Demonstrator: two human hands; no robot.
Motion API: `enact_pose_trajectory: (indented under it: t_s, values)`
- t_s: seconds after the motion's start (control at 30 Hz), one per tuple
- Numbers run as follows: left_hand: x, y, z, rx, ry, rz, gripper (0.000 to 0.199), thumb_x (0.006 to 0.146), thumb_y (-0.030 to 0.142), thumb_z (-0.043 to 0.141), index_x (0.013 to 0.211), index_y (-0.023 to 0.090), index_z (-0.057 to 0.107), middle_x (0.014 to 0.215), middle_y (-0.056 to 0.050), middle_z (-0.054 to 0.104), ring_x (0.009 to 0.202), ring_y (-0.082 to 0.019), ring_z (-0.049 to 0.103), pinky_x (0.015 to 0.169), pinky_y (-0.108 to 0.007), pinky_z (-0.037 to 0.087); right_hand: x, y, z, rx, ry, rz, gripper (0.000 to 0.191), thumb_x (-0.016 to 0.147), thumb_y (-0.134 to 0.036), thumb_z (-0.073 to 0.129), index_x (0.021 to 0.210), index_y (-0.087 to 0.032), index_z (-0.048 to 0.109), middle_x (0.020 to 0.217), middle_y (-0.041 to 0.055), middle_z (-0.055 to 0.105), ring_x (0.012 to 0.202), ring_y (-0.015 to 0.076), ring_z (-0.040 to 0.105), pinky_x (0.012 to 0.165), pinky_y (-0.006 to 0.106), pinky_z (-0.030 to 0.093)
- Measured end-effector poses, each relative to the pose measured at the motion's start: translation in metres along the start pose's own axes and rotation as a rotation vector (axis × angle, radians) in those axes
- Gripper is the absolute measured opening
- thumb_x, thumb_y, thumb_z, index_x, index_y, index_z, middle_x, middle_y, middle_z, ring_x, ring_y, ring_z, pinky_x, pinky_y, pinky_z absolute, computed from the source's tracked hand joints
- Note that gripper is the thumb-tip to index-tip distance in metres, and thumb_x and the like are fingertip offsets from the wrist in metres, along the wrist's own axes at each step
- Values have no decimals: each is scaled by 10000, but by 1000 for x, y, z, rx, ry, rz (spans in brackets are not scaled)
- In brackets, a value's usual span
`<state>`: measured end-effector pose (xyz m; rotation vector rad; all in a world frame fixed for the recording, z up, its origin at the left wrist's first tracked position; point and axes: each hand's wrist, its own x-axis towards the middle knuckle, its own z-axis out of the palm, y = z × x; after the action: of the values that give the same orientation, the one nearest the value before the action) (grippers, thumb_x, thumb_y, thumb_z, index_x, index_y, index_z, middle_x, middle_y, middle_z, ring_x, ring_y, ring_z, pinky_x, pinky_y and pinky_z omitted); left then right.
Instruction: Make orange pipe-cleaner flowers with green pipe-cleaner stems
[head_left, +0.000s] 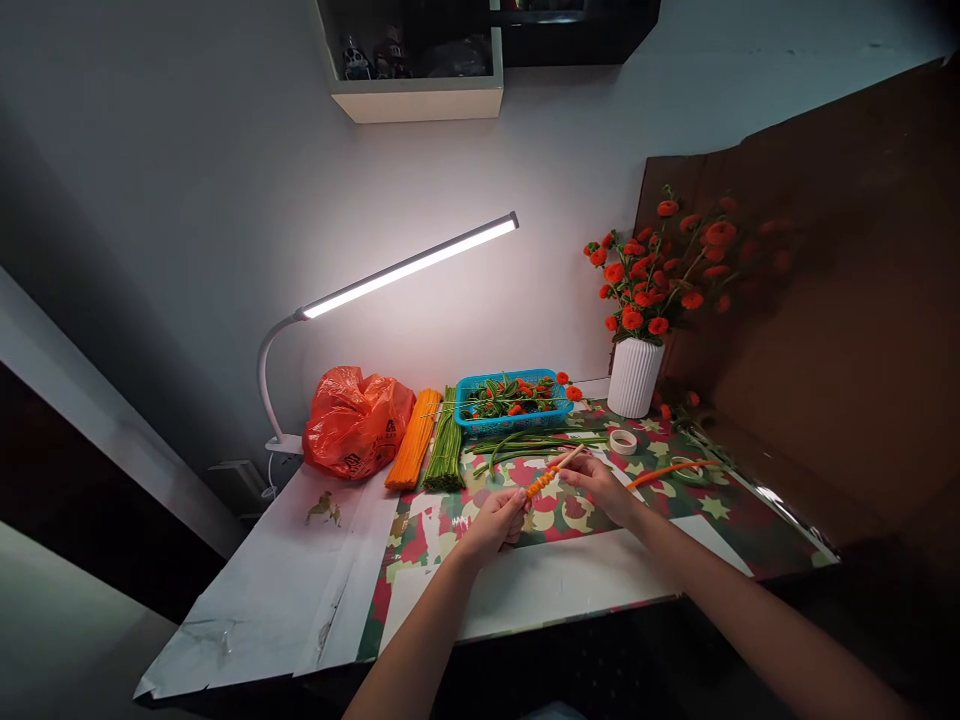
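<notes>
Nearest us, two bare forearms (424,630) reach in over the surface (277,570). Left hand (495,522) closed on the lower end of a wooden stick (574,454), right hand (598,484) pinching near its upper end, and between them an orange pipe cleaner (541,484), coiled partway up, tip bare. Beyond, finished orange blooms sit in the blue basket (512,428); the orange bundle (416,440) and green bundle (445,445) lie straight, uncoiled.

The forearms (420,640) run off the bottom edge; the wall shelf (420,95) is cut off at the top, its dim figurines (358,60) too small to tell.
</notes>
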<state>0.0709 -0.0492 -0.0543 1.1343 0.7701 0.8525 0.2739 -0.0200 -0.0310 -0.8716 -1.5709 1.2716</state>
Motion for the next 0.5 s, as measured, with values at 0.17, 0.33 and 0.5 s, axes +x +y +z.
enact_pose_trajectory:
  t_s: [0.17, 0.33, 0.5]
  values:
    - [2, -3, -1, -4, 21, -6, 488, 685, 635, 614, 671, 182, 432, 418, 136, 192, 370, -29, 104, 366, -181, 61, 5, 3, 1, 34, 70, 41, 429, 662, -580, 681, 716, -157, 639, 594, -30, 443, 540, 89, 346, 497, 240, 274]
    - [2, -4, 0, -33, 20, -11, 481, 687, 621, 623, 673, 181, 429, 418, 134, 202, 372, -27, 107, 374, -178, 57, 8, 2, 2, 92, -34, 101, 426, 614, -539, 740, 727, -138, 651, 561, -51, 402, 511, 67, 299, 475, 229, 230]
    - [0, -3, 0, -52, -1, -12, 470, 706, 610, 613, 676, 181, 424, 423, 136, 192, 371, -25, 105, 379, -178, 51, 12, 6, 5, 117, -130, 151, 412, 617, -504, 758, 784, -139, 665, 579, -36, 498, 482, 56, 354, 442, 206, 261]
